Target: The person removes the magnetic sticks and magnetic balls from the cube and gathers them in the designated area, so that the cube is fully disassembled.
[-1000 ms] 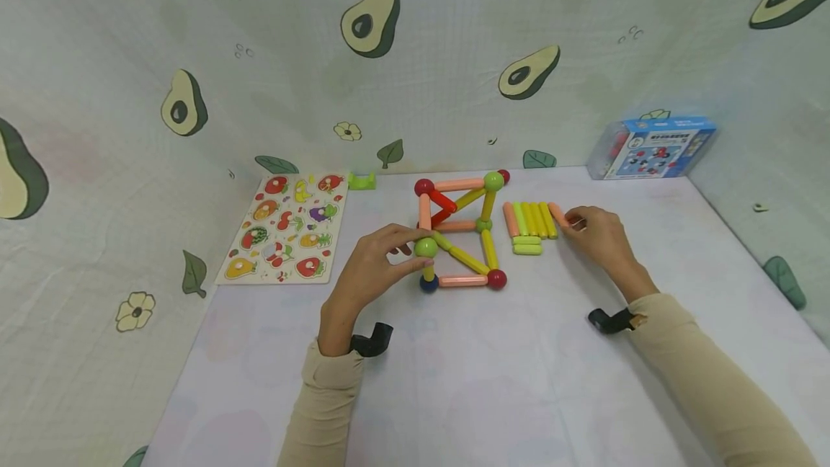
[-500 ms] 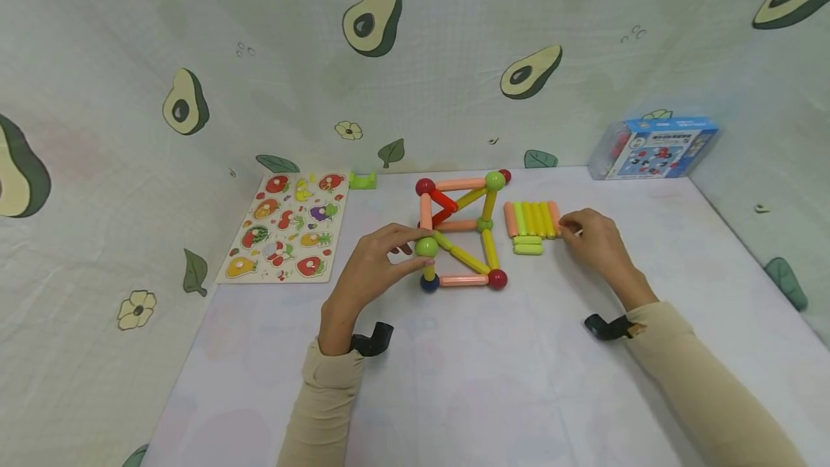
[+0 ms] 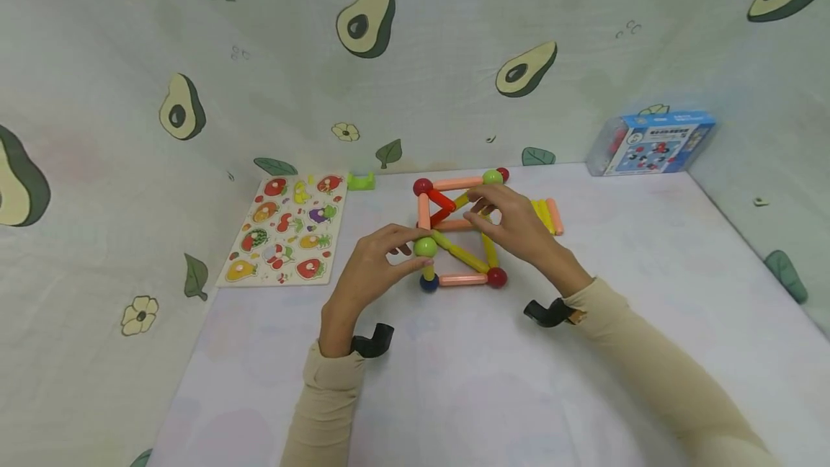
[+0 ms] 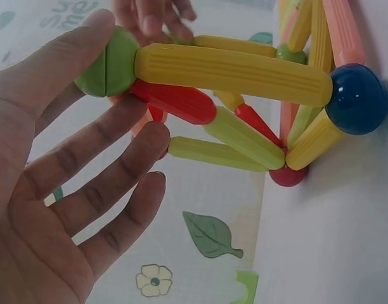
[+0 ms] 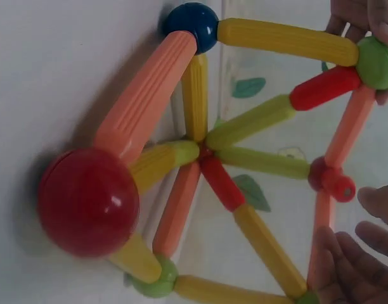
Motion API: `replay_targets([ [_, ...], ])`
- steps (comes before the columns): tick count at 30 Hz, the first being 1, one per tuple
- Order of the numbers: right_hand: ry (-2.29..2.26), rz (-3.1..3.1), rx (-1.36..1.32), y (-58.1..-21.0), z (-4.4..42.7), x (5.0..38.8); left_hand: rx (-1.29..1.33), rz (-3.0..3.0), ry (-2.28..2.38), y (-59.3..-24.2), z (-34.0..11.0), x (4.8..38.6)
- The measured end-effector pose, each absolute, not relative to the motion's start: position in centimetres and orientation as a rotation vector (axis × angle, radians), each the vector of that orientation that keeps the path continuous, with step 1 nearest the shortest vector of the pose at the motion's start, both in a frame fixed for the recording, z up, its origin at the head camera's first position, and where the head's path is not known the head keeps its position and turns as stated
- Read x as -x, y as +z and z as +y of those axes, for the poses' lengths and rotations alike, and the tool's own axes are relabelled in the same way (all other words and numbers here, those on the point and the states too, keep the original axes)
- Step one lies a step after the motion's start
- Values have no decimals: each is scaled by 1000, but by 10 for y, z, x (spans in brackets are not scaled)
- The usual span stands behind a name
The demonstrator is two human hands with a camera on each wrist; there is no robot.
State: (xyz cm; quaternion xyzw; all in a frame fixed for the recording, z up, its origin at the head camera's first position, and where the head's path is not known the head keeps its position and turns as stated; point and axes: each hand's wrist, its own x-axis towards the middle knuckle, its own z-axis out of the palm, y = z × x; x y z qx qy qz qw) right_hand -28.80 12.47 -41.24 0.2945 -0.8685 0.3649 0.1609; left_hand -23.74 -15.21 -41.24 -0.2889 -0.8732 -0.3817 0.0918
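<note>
On the desk [image 3: 454, 366] we see a frame [image 3: 460, 254] which is built of coloured sticks and balls, and it stands about in the middle, toward the back. Our left hand [image 3: 376, 265] holds the green ball [image 3: 425, 247] at the near left top corner, pinched between the thumb and the forefinger; the other fingers are spread loosely. In the left wrist view, a yellow stick [image 4: 232, 75] joins this ball to the blue ball [image 4: 356, 99], which rests on the desk. From the blue ball, a pink stick [image 3: 463, 279] goes to the red ball [image 3: 497, 277] at the near right corner.

Our right hand [image 3: 512, 222] is at the right side of the frame, with a moderately wide gap between thumb and forefinger, and we see nothing held there. Whether it touches the frame, we cannot tell.

Just right of this hand lie some loose sticks [image 3: 543, 216] side by side, partly hidden by it. At the left is a board [image 3: 282, 229] with fruit pictures, beside a small green piece [image 3: 361, 181]. A blue box [image 3: 658, 146] is at the far right corner.
</note>
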Motion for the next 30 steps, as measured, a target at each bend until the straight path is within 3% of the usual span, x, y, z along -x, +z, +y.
replay_targets([
  [30, 755, -2331, -918, -427, 82, 295, 863, -2560, -1166, -415, -154, 238],
])
